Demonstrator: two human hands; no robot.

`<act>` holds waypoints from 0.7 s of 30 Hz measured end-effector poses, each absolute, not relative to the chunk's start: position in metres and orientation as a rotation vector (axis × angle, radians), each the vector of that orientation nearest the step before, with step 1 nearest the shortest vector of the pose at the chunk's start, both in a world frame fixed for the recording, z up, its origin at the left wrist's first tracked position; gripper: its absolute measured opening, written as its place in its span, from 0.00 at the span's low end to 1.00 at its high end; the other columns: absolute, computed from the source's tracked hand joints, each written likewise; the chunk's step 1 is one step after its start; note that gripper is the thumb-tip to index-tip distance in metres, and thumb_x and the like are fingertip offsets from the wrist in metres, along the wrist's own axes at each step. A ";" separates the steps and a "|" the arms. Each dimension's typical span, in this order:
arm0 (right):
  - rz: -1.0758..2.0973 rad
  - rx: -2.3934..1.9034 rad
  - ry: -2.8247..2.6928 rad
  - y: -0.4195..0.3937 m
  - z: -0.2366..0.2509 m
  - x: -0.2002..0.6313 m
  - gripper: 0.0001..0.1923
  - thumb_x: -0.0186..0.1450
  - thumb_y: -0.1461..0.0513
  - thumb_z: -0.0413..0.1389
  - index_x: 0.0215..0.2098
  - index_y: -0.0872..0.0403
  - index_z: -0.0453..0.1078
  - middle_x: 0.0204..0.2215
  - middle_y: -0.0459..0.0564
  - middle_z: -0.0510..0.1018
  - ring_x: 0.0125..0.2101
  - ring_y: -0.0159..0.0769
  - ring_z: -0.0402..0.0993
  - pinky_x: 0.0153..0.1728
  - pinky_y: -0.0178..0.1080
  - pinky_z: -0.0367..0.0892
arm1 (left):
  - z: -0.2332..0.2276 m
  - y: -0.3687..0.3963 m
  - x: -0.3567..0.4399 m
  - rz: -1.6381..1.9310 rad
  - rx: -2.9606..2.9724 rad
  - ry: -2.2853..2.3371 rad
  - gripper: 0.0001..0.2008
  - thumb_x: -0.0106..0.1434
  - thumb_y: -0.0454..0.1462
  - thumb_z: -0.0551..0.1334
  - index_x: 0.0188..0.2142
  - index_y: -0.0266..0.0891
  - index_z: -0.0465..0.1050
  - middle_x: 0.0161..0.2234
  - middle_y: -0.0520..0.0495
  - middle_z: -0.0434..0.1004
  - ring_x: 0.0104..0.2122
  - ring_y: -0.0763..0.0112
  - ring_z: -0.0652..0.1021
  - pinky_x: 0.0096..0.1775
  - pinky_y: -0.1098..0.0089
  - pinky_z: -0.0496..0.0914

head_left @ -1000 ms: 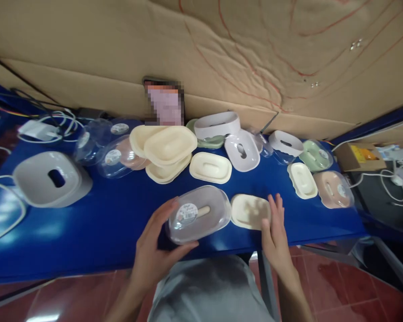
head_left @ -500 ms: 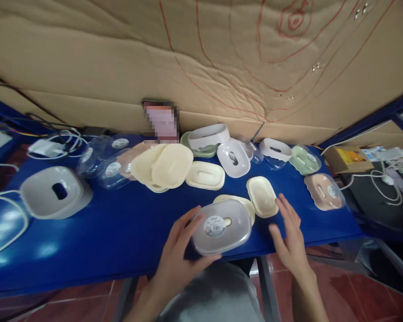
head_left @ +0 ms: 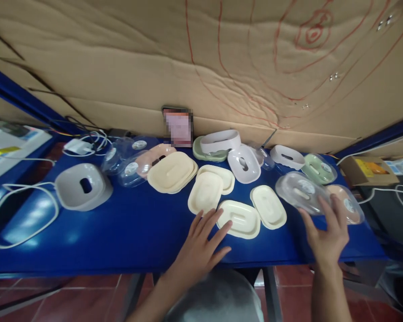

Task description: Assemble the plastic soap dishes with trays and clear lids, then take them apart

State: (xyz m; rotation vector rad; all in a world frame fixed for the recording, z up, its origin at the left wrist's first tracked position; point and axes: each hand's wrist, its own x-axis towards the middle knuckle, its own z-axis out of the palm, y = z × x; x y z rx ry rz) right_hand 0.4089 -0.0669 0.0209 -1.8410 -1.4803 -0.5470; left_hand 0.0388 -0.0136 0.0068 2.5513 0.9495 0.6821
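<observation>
On the table (head_left: 134, 237), at right, the right hand (head_left: 329, 232) is clamping its fingers on a clear-covered grey box (head_left: 293, 190), whose long axis is running far-left to near-right; the left hand (head_left: 201, 243) is spreading fingers beside a cream lid (head_left: 243, 220).

Right hand (head_left: 331, 235) masking lidded grey box (head_left: 295, 192)

Toward the right edge of the worktop (head_left: 137, 237), fingers (head_left: 340, 212) are covering the box's near end. By the front edge, the left hand (head_left: 199, 248) is partly hiding a cream tray (head_left: 245, 219). At the back edge, a screen (head_left: 179, 127) is dissolving into blocks. Sticker print (head_left: 131, 168) is blurring past reading. Toward the left edge, a white cable (head_left: 57, 208) is being cut off.
</observation>
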 end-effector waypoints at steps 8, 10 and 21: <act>-0.466 -2.046 -1.351 -0.062 -0.007 0.449 0.34 0.73 0.45 0.60 0.65 0.61 0.75 0.70 0.70 0.69 0.70 0.66 0.66 0.67 0.67 0.65 | 0.006 -0.010 0.009 0.762 2.617 1.121 0.15 0.77 0.37 0.64 0.60 0.39 0.76 0.56 0.41 0.83 0.61 0.53 0.78 0.73 0.45 0.50; -0.486 -2.004 -1.421 -0.058 -0.002 0.436 0.29 0.76 0.49 0.58 0.65 0.60 0.74 0.70 0.69 0.69 0.70 0.66 0.65 0.68 0.68 0.63 | 0.007 -0.008 0.000 0.863 2.576 1.241 0.11 0.76 0.36 0.65 0.56 0.40 0.78 0.51 0.42 0.84 0.56 0.54 0.80 0.72 0.44 0.54; -0.373 -1.624 -2.343 0.045 0.040 0.314 0.23 0.78 0.55 0.58 0.68 0.54 0.69 0.61 0.60 0.80 0.62 0.53 0.74 0.66 0.58 0.60 | 0.006 -0.009 0.039 0.682 2.656 0.860 0.09 0.78 0.37 0.62 0.55 0.42 0.77 0.56 0.45 0.82 0.61 0.58 0.76 0.74 0.47 0.47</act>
